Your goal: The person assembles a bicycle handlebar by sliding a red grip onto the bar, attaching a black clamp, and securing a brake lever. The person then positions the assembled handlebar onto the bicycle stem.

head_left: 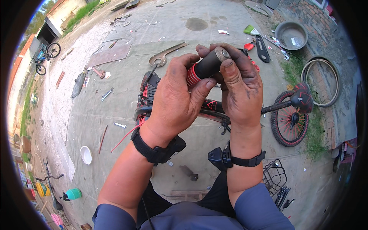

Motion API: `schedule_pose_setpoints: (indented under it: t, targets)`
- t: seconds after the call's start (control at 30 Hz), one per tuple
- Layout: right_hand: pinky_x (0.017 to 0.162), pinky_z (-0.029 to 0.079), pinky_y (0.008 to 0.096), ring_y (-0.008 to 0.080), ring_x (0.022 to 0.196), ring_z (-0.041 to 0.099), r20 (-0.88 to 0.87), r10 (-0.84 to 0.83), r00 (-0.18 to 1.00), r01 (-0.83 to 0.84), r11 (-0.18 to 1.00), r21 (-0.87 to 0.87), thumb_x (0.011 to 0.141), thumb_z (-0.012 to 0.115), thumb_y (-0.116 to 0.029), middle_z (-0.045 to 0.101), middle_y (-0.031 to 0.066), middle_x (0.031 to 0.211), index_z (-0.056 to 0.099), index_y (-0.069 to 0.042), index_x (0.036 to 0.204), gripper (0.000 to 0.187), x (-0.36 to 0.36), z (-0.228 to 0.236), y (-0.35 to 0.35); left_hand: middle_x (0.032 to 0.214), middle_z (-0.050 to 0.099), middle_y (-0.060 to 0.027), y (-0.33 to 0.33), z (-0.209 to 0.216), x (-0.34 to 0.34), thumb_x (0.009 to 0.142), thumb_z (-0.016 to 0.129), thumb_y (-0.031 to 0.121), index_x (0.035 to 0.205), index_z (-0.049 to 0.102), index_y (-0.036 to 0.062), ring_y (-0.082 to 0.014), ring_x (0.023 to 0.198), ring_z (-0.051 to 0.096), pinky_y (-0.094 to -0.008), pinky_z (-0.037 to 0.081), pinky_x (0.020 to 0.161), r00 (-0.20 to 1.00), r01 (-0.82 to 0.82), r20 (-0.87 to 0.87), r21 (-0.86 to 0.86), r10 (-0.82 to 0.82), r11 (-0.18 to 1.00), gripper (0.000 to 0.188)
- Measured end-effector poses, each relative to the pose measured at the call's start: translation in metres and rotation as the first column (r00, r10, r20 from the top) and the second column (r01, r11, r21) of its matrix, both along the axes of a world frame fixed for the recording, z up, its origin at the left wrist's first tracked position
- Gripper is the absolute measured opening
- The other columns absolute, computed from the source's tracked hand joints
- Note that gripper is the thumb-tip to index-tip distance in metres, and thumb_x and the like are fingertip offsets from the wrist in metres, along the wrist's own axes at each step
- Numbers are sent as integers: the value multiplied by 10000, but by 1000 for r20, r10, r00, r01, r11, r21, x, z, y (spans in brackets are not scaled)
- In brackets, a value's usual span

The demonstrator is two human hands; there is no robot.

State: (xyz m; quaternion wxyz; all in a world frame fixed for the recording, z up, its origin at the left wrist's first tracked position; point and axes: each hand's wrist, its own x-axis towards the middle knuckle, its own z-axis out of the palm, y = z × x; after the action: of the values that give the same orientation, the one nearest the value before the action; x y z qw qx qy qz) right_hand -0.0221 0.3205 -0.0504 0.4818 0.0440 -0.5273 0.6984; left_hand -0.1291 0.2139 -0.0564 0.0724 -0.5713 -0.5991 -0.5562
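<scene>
The left hand (pixel 174 94) and the right hand (pixel 242 86) close around a black cylinder (pixel 207 66) with red rings, at one o'clock. At two o'clock, a grey basin (pixel 282 33) contains a pale piece (pixel 293 41); at eight, a white bowl's (pixel 82 154) content is unclear. Beneath, the hands partly hide a bicycle (pixel 213 105).

One left hand (pixel 170 96), one right hand (pixel 244 96), that makes two, and here's one black cylinder (pixel 209 64) between their fingers (pixel 241 59)! Two black straps (pixel 145 148) (pixel 247 161) below the fingers. Left of the fingers: two small silver spanners (pixel 107 94) (pixel 120 125), one white bowl (pixel 86 155), one teal container (pixel 73 194), one big ring-headed wrench (pixel 167 55)! Right of them: one saddle (pixel 302 98), one grey basin (pixel 291 35), one green brush (pixel 251 30).
</scene>
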Motion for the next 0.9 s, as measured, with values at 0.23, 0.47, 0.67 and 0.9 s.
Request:
schedule_pose_setpoints:
  t: [0.23,0.47,0.67,0.9]
  targets:
    - [1006,573,378,259,1173,685,32,-26,999,23,995,92,1057,662,-241,721,183,1239,627,50,1333,402,1,0,3,1120,622,-205,4,-3,-5,966,747,212,1347,509,35,-403,930,655,-441,550,778,995,11,-101,28,-8,1000,483]
    - [956,555,295,147,1042,696,18,-53,998,51,996,66,1038,706,-208,765,101,1136,707,28,1244,314,-2,3,1,1153,656,-181,2,1,-11,973,729,206,1358,515,48,-406,951,675,-442,560,777,989,-8,-145,-49,0,999,468]
    - [983,576,331,204,1098,713,31,-14,999,13,1000,25,1072,647,-210,746,127,1187,656,23,1351,364,-3,6,0,999,683,-133,7,-7,-18,1081,603,262,1368,524,48,-275,858,667,-375,536,803,966,-61,-251,-7,57,998,366]
    - [882,589,302,165,998,729,-99,18,995,-8,995,102,1068,658,-260,763,83,1108,710,3,1257,329,-8,3,0,880,632,-94,19,-14,-17,1046,642,195,1282,582,4,-182,752,583,-331,504,716,996,6,-91,119,5,993,310]
